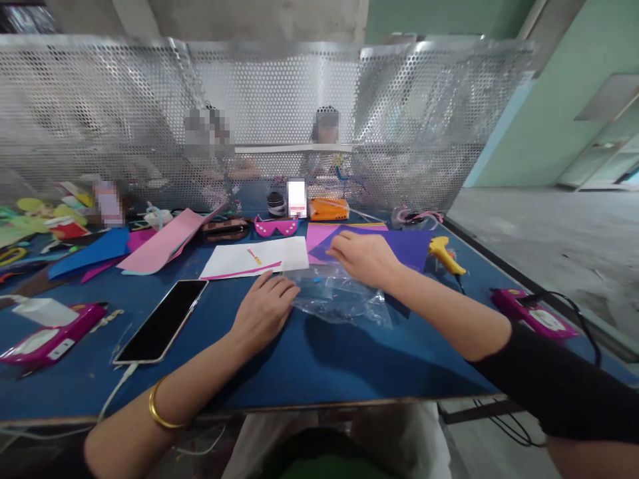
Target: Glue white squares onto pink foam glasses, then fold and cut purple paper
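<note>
A clear plastic bag lies crumpled on the blue table, with a tiny blue piece showing at it. My left hand is closed at the bag's left edge, its fingers curled onto the film. Over the bag's upper part, my right hand is closed in a pinch; what sits between its fingertips is too small or hidden to tell. Just behind lie a white sheet with a magenta strip and small coloured scraps on it, and purple sheets.
A smartphone lies left on a cable. Magenta power strips are at both sides. A yellow glue gun is at the right, pink glasses and an orange packet behind. A perforated screen stands across the back, with people beyond.
</note>
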`<state>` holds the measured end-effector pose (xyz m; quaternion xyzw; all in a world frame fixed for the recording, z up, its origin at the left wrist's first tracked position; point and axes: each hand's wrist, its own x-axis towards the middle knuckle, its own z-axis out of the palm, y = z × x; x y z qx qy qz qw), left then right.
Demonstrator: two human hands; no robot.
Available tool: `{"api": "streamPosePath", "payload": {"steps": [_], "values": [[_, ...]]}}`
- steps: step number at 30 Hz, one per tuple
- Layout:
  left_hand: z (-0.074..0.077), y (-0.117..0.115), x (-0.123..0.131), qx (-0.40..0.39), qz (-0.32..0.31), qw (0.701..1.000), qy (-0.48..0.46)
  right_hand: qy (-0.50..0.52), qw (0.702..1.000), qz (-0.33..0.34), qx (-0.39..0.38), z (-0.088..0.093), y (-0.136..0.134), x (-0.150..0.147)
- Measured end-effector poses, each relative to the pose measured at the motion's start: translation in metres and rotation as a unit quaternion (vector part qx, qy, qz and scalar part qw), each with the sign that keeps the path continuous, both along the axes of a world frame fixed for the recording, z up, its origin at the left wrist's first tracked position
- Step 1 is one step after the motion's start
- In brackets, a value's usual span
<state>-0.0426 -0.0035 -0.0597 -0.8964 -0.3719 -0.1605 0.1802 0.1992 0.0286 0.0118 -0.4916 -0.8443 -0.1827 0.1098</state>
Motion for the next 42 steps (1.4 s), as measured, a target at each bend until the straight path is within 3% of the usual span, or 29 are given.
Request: {"api": "streamPosePath", "payload": {"steps": [5,8,10,12,15,18,21,23,25,29,34,38,42], "values": [[0.007,0.014,0.006,0.063,-0.011,0.998,0.014,-0.026,0.998,0.049,-0.041,-0.021,-0.041,-0.003],[0.013,0.014,0.009,0.084,-0.017,0.995,-0.046,-0.07,0.996,0.045,-0.027,-0.03,-0.048,-0.002],[0.016,0.013,0.01,0.106,-0.025,0.987,-0.114,-0.094,0.994,0.044,-0.025,-0.027,-0.044,0.002],[0.018,0.011,0.008,0.154,-0.008,0.964,-0.216,-0.083,0.996,0.032,-0.019,-0.011,-0.037,0.01],[0.019,0.013,0.002,0.206,0.071,0.9,-0.378,-0.013,0.999,-0.035,0.029,0.028,-0.025,0.027],[0.014,0.019,-0.004,0.11,0.128,0.885,-0.434,0.025,0.983,-0.132,0.123,0.063,-0.003,0.05],[0.005,0.024,-0.005,-0.067,0.163,0.894,-0.412,0.031,0.952,-0.191,0.236,0.074,0.033,0.08],[0.001,0.024,-0.003,-0.152,0.151,0.9,-0.38,0.013,0.943,-0.198,0.269,0.07,0.061,0.101],[0.0,0.022,0.0,-0.187,0.122,0.91,-0.349,-0.015,0.943,-0.204,0.264,0.06,0.087,0.118],[0.001,0.019,0.001,-0.192,0.079,0.927,-0.313,-0.061,0.957,-0.207,0.195,0.032,0.121,0.137],[0.0,0.019,-0.002,-0.21,0.048,0.937,-0.275,-0.083,0.974,-0.188,0.101,-0.001,0.141,0.13],[-0.001,0.018,-0.002,-0.235,0.033,0.941,-0.241,-0.08,0.98,-0.177,0.045,-0.006,0.122,0.112],[0.0,0.015,-0.001,-0.238,0.031,0.943,-0.232,-0.092,0.991,-0.07,-0.07,-0.019,0.049,0.088]]}}
